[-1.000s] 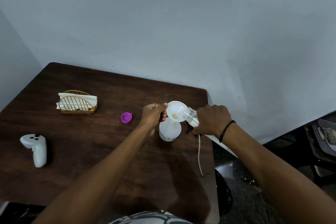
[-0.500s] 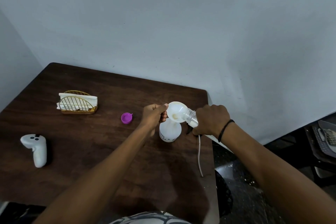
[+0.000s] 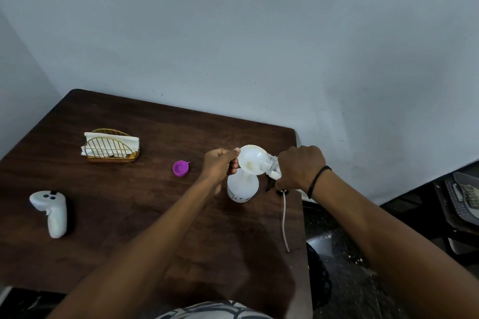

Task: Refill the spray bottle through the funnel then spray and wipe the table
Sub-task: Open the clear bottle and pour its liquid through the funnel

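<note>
A white controller (image 3: 53, 211) is seen at the lower left of the wooden table (image 3: 145, 235). At centre, the white spray bottle (image 3: 242, 186) stands upright with a funnel (image 3: 250, 160) in its neck. The funnel's rim is pinched by the left hand (image 3: 220, 166); a clear bottle (image 3: 269, 164), tilted into the funnel, is gripped by the right hand (image 3: 300, 168). Farther left lie a purple cap (image 3: 181, 168) and a wire napkin holder (image 3: 111, 146).

A white game controller (image 3: 50, 211) lies near a gold wire napkin holder (image 3: 112, 147) and a purple cap (image 3: 181, 168), all well apart.
</note>
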{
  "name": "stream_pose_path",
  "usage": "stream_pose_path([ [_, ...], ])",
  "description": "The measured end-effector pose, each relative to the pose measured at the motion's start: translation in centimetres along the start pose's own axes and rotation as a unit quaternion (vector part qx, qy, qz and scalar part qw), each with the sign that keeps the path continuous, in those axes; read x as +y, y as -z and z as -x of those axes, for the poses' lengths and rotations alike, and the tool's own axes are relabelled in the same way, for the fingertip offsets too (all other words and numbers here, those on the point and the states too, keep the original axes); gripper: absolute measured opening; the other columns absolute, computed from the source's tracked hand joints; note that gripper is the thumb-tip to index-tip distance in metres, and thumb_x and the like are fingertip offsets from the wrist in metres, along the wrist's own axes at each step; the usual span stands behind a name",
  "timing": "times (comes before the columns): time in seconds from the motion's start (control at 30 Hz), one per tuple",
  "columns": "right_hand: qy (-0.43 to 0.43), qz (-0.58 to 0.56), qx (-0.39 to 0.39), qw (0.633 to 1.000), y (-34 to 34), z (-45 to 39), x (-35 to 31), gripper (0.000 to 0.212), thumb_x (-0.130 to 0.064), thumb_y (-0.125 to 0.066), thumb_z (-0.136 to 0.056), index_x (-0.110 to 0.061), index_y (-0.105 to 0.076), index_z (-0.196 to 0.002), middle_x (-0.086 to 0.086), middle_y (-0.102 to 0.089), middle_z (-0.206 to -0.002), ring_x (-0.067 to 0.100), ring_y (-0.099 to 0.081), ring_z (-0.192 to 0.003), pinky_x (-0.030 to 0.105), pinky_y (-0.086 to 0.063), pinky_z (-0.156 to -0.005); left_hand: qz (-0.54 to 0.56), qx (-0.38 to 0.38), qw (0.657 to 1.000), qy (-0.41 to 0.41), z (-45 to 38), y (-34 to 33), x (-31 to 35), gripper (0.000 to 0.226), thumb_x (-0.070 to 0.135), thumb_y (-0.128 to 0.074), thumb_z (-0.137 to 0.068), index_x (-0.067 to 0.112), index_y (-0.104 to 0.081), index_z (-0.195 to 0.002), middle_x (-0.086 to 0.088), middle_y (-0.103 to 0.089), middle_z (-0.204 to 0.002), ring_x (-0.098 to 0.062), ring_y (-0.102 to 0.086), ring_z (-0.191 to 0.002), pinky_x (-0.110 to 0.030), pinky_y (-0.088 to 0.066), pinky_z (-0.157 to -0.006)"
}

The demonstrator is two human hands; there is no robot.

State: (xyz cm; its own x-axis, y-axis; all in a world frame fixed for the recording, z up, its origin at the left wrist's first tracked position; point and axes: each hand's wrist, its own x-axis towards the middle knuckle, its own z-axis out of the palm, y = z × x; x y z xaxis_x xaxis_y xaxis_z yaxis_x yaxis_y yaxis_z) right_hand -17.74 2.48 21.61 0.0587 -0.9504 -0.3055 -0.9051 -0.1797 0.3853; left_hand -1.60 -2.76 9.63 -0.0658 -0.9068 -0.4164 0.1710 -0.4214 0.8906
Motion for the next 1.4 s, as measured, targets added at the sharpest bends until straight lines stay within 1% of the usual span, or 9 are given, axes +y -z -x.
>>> stream_pose_path([
  [0.17,0.0,0.013,0.015,1.0,0.1,-0.2,-0.3,0.044,-0.053,-0.069,-0.077,-0.02,-0.065,-0.105,-0.001,-0.067,-0.102,0.02,-0.066,-0.094,0.029,-0.041,-0.071,0.0,-0.002,1.0,0.001,0.0,0.0,0.1,0.02,0.019,-0.07,-0.09,0.002,-0.066,-0.08,-0.006,-0.062,-0.063,-0.012,-0.052,-0.052,-0.023,-0.049,-0.051],
  [0.27,-0.006,0.033,0.035,0.999,-0.2,-0.4,-0.7,0.044,-0.052,-0.069,-0.077,-0.02,-0.063,-0.107,-0.001,-0.065,-0.105,0.022,-0.061,-0.1,0.029,-0.036,-0.072,-0.004,-0.003,1.0,0.002,0.1,0.1,0.0,0.02,0.019,-0.069,-0.09,0.0,-0.067,-0.083,-0.006,-0.062,-0.065,-0.012,-0.053,-0.053,-0.023,-0.05,-0.052],
  [0.53,-0.03,0.089,0.088,0.992,-0.6,-1.5,-1.3,0.017,-0.031,-0.057,-0.091,-0.023,-0.064,-0.105,-0.003,-0.065,-0.1,0.02,-0.053,-0.102,0.031,-0.03,-0.072,-0.003,-0.005,1.0,0.0,0.2,-0.1,0.2,0.02,0.019,-0.069,-0.09,0.002,-0.066,-0.081,-0.005,-0.061,-0.063,-0.01,-0.053,-0.051,-0.022,-0.05,-0.052],
  [0.73,-0.027,0.109,0.107,0.988,-0.3,-1.3,-1.5,0.016,-0.019,-0.053,-0.092,-0.021,-0.064,-0.103,-0.001,-0.065,-0.1,0.024,-0.05,-0.103,0.034,-0.038,-0.083,0.002,-0.003,1.0,0.002,0.1,-0.1,0.1,0.02,0.019,-0.07,-0.089,0.003,-0.065,-0.079,-0.005,-0.061,-0.062,-0.01,-0.052,-0.05,-0.022,-0.049,-0.051],
  [1.07,-0.019,0.14,0.186,0.972,-1.4,-1.9,-2.5,0.014,-0.015,-0.055,-0.087,-0.02,-0.065,-0.079,-0.002,-0.059,-0.076,0.02,-0.05,-0.084,0.032,-0.04,-0.071,-0.006,-0.003,1.0,0.001,0.2,0.0,0.0,0.023,0.021,-0.07,-0.089,0.004,-0.064,-0.076,-0.005,-0.06,-0.061,-0.013,-0.051,-0.053,-0.023,-0.047,-0.051],
  [1.2,-0.067,0.097,0.22,0.968,-1.7,-1.8,-2.1,0.013,-0.02,-0.073,-0.065,-0.021,-0.061,-0.059,-0.002,-0.055,-0.057,0.019,-0.052,-0.067,0.03,-0.038,-0.061,-0.007,-0.004,1.0,0.002,0.3,0.1,0.0,0.024,0.023,-0.069,-0.09,0.001,-0.064,-0.082,-0.005,-0.059,-0.061,-0.012,-0.05,-0.052,-0.023,-0.047,-0.05],
  [1.27,-0.098,0.019,0.255,0.962,-2.0,-1.3,-1.6,0.02,-0.025,-0.079,-0.051,-0.018,-0.061,-0.058,0.002,-0.055,-0.053,0.025,-0.054,-0.061,0.03,-0.033,-0.058,-0.005,-0.007,1.0,-0.001,0.3,0.1,-0.1,0.025,0.025,-0.069,-0.09,0.0,-0.064,-0.086,-0.005,-0.059,-0.062,-0.012,-0.05,-0.051,-0.023,-0.046,-0.049],
  [1.33,-0.102,-0.066,0.27,0.955,-2.4,-0.4,-1.1,0.035,-0.037,-0.081,-0.051,-0.013,-0.065,-0.07,0.007,-0.061,-0.062,0.03,-0.057,-0.066,0.031,-0.03,-0.059,-0.005,-0.006,1.0,-0.004,0.4,0.1,-0.2,0.027,0.027,-0.069,-0.09,0.0,-0.065,-0.089,-0.005,-0.059,-0.063,-0.011,-0.051,-0.051,-0.022,-0.046,-0.048],
  [1.4,-0.105,-0.167,0.239,0.951,-2.9,1.0,-1.1,0.044,-0.051,-0.072,-0.067,-0.015,-0.062,-0.092,0.006,-0.065,-0.082,0.031,-0.058,-0.082,0.032,-0.033,-0.062,-0.007,0.006,1.0,-0.007,0.4,0.2,-0.3,0.032,0.031,-0.069,-0.089,0.0,-0.065,-0.092,-0.005,-0.06,-0.064,-0.011,-0.053,-0.052,-0.022,-0.047,-0.048],
])
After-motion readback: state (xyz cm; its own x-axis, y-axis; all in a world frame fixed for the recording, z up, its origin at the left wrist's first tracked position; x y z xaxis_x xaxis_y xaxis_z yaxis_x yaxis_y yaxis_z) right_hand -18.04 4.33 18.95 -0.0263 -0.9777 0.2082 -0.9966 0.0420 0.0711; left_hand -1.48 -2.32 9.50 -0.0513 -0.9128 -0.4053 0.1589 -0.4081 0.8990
